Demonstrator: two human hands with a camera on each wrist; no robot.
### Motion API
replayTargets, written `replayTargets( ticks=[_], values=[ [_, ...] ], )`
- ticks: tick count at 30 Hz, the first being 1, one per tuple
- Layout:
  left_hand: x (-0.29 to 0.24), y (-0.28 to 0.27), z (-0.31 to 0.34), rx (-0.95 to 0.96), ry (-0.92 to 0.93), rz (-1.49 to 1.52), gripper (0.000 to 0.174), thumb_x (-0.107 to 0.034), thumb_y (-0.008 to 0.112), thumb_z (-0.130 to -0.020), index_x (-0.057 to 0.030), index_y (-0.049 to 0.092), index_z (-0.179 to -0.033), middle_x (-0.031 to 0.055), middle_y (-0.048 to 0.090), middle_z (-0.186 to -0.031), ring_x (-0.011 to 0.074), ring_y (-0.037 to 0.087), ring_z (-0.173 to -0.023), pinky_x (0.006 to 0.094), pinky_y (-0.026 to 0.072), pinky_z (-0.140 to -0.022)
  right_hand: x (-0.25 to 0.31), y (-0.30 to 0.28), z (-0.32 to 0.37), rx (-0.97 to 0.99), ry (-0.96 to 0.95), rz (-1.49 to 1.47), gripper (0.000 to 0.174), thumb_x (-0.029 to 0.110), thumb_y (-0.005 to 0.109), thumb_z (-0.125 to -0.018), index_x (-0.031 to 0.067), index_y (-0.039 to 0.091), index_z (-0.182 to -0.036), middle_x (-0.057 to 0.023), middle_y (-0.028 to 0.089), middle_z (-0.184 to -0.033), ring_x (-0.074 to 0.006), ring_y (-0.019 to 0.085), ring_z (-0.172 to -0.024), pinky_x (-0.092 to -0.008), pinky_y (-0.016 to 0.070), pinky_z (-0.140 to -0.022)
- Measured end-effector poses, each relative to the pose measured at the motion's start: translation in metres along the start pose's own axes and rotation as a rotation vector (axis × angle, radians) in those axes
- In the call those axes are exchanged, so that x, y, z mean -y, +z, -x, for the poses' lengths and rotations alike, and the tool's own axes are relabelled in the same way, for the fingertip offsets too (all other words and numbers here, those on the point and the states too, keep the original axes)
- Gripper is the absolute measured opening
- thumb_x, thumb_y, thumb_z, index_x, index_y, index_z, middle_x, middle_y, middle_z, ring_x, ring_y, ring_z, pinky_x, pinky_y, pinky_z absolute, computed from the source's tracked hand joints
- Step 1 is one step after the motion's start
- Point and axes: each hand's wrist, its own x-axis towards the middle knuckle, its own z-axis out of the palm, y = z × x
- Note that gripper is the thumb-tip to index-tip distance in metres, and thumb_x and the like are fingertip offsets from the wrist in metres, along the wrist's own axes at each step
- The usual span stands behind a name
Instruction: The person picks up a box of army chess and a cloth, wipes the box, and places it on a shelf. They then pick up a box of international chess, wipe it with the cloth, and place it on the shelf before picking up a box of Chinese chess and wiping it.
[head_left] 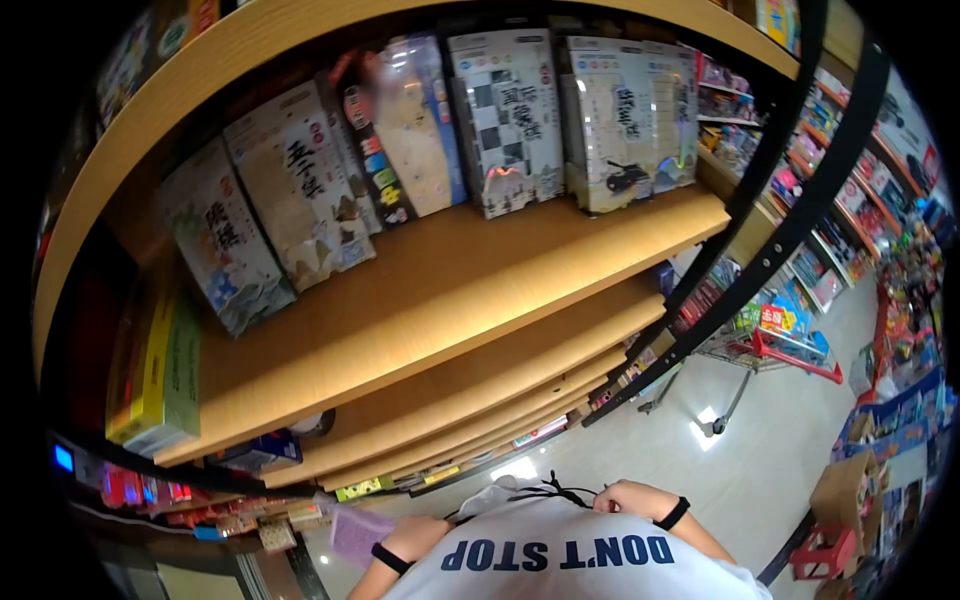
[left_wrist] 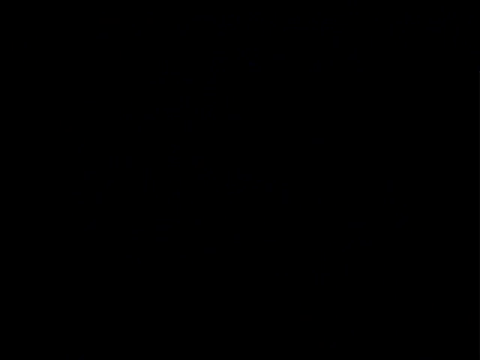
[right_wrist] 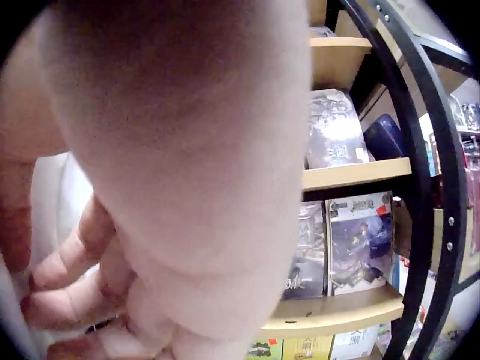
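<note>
Both hands are down at the waist, at the bottom of the head view. My right hand [head_left: 637, 500] has its fingers bent at one side of a thin black drawstring [head_left: 548, 490] and grips its end. My left hand [head_left: 418, 537] grips the cord's other side, its fingertips partly behind the white shirt [head_left: 560, 565] with dark lettering. A purple cloth [head_left: 362, 533] hangs beside the left hand. In the right wrist view, curled fingers [right_wrist: 71, 289] lie close to white fabric, the forearm covering much of the picture. The left wrist view is black.
A wooden shelf [head_left: 440, 290] stands in front, with several boxed board games [head_left: 508, 120] leaning at its back. A yellow-green box [head_left: 160, 370] lies at its left end. Black metal posts [head_left: 790, 230] border the right side. Beyond them stands a shopping cart [head_left: 770, 345] on the shiny floor.
</note>
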Motion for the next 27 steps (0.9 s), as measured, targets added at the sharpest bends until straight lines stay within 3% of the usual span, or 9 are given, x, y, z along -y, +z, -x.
replayTargets(
  ticks=[2,4,7,10,17,22,25,27],
  values=[
    [-0.003,-0.005,-0.002,0.032,0.073,0.047,0.025,-0.026,0.049,-0.080,-0.0092,0.065,-0.089,0.0207,0.064,-0.084,0.0384,0.061,-0.083,0.0456,0.0493,-0.071,0.005,-0.004,0.013,0.044,-0.039,-0.095,0.015,0.014,0.063,-0.076,0.0023,0.064,-0.086,-0.0058,0.062,-0.071,-0.0150,0.055,-0.063,-0.0292,0.0447,-0.060],
    [0.007,0.009,-0.008,-0.030,0.128,0.025,0.022,-0.022,0.050,-0.079,-0.0054,0.064,-0.083,0.0210,0.063,-0.079,0.0384,0.062,-0.081,0.0454,0.0495,-0.068,0.000,-0.003,0.017,0.053,-0.045,-0.178,0.017,0.012,0.064,-0.075,0.0015,0.064,-0.089,-0.0049,0.064,-0.074,-0.0135,0.056,-0.066,-0.0283,0.0458,-0.062],
    [0.018,0.028,-0.023,-0.167,0.245,0.008,0.019,-0.021,0.050,-0.079,-0.0065,0.063,-0.080,0.0198,0.063,-0.077,0.0380,0.062,-0.076,0.0455,0.0497,-0.066,-0.006,0.004,0.019,0.023,0.030,-0.238,0.024,0.008,0.068,-0.071,0.0001,0.064,-0.093,-0.0051,0.064,-0.077,-0.0125,0.057,-0.070,-0.0269,0.0472,-0.066],
    [0.001,0.011,-0.021,-0.130,0.197,-0.043,0.019,-0.021,0.051,-0.079,-0.0065,0.063,-0.079,0.0195,0.063,-0.076,0.0377,0.062,-0.074,0.0457,0.0499,-0.065,-0.022,0.016,0.014,-0.083,0.025,-0.266,0.024,0.007,0.065,-0.073,-0.0015,0.063,-0.095,-0.0053,0.064,-0.076,-0.0126,0.056,-0.070,-0.0270,0.0466,-0.067],
    [0.007,0.028,-0.017,-0.172,0.131,-0.020,0.020,-0.022,0.052,-0.078,-0.0069,0.064,-0.077,0.0193,0.063,-0.076,0.0379,0.062,-0.074,0.0458,0.0497,-0.064,-0.017,0.020,0.007,-0.057,0.092,-0.293,0.022,0.007,0.062,-0.076,-0.0041,0.061,-0.096,-0.0074,0.064,-0.081,-0.0140,0.056,-0.072,-0.0273,0.0460,-0.068],
    [0.012,0.041,-0.018,-0.190,0.093,0.125,0.019,-0.022,0.055,-0.078,-0.0100,0.068,-0.085,0.0160,0.065,-0.079,0.0354,0.062,-0.080,0.0433,0.0488,-0.069,-0.014,0.011,0.014,0.096,0.028,-0.268,0.027,0.006,0.062,-0.077,-0.0029,0.059,-0.102,-0.0065,0.063,-0.085,-0.0138,0.057,-0.077,-0.0258,0.0452,-0.072],
    [0.018,0.044,-0.023,-0.207,0.104,0.344,0.023,-0.022,0.060,-0.076,-0.0105,0.068,-0.093,0.0157,0.066,-0.085,0.0335,0.062,-0.083,0.0399,0.0486,-0.071,-0.010,0.017,0.019,-0.025,-0.099,-0.487,0.028,0.007,0.058,-0.080,-0.0005,0.058,-0.107,-0.0060,0.063,-0.092,-0.0132,0.057,-0.084,-0.0239,0.0443,-0.075],
    [0.011,0.034,-0.023,-0.100,0.105,0.542,0.030,-0.022,0.064,-0.074,-0.0093,0.067,-0.100,0.0163,0.066,-0.093,0.0311,0.062,-0.087,0.0357,0.0481,-0.073,-0.012,0.023,0.018,-0.035,0.016,-0.390,0.027,0.007,0.056,-0.082,0.0004,0.058,-0.108,-0.0062,0.062,-0.097,-0.0141,0.057,-0.087,-0.0233,0.0438,-0.077]
  ],
)
